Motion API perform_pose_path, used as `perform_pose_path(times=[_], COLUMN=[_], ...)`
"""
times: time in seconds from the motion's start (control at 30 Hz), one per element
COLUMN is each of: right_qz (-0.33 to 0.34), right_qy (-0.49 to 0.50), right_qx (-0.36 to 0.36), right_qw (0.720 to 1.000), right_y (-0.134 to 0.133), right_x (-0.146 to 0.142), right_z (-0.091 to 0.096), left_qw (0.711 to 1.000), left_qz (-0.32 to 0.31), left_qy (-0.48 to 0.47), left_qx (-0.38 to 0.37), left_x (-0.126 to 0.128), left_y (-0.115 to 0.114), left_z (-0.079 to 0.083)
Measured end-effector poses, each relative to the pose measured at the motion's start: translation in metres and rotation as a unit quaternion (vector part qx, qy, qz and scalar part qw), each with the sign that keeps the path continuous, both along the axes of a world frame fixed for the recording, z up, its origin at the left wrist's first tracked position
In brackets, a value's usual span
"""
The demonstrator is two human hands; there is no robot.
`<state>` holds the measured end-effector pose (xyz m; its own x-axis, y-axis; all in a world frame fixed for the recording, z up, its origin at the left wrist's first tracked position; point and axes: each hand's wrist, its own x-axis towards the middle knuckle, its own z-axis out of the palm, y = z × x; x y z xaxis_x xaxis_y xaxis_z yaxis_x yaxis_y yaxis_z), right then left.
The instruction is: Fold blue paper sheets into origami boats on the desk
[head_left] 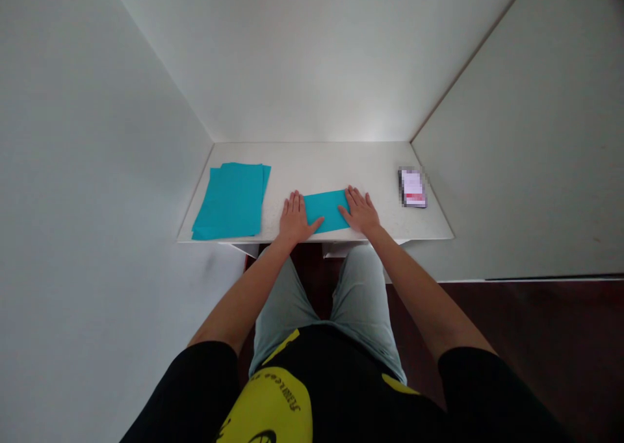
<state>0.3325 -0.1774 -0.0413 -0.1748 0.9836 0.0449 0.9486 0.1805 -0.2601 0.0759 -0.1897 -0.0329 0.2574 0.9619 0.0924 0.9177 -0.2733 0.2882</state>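
Observation:
A blue sheet of paper (327, 210), smaller in outline than those in the stack, lies flat on the white shelf in front of me. It looks folded, though I cannot make out its layers. Flat over its left end rests my left hand (295, 218), fingers stretched forward and thumb out on the paper. My right hand (361, 212) lies across the right end, fingers extended and its thumb pointing inward. Both hands are open, palms down, and cover the ends of the paper.
A loose stack of blue paper sheets (231, 201) lies at the left of the white shelf (312, 164). Toward the right end is a phone (413, 187) with a lit, blurred screen. Walls enclose the shelf at the back and both sides. My legs are below its front edge.

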Motion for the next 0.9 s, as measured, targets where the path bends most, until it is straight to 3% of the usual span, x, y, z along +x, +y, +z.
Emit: perform_pose_path(times=[0.43, 0.5, 0.57, 0.7, 0.8, 0.9], right_qz=[-0.018, -0.016, -0.012, -0.012, -0.009, -0.005], right_qy=[-0.003, 0.0, 0.01, 0.018, 0.015, 0.018], right_qx=[0.007, 0.015, 0.022, 0.025, 0.019, 0.018], right_qw=[1.0, 1.0, 1.0, 0.999, 1.0, 1.0], right_y=[-0.006, -0.005, -0.004, -0.002, -0.001, -0.001], right_x=[-0.002, -0.002, -0.001, 0.001, 0.002, 0.001], right_z=[0.005, 0.002, -0.001, -0.005, -0.006, -0.004], left_qw=[0.993, 0.995, 0.999, 0.994, 0.995, 0.996], left_qz=[0.113, 0.094, 0.031, -0.1, -0.103, -0.093], left_qy=[-0.018, -0.018, -0.016, -0.011, -0.008, -0.003], left_qx=[0.016, 0.028, 0.041, 0.037, 0.014, 0.013], left_x=[-0.018, -0.014, -0.001, 0.045, 0.067, 0.061], left_y=[0.007, 0.006, 0.004, -0.003, -0.005, 0.001], left_z=[-0.002, 0.001, 0.005, 0.007, 0.0, -0.004])
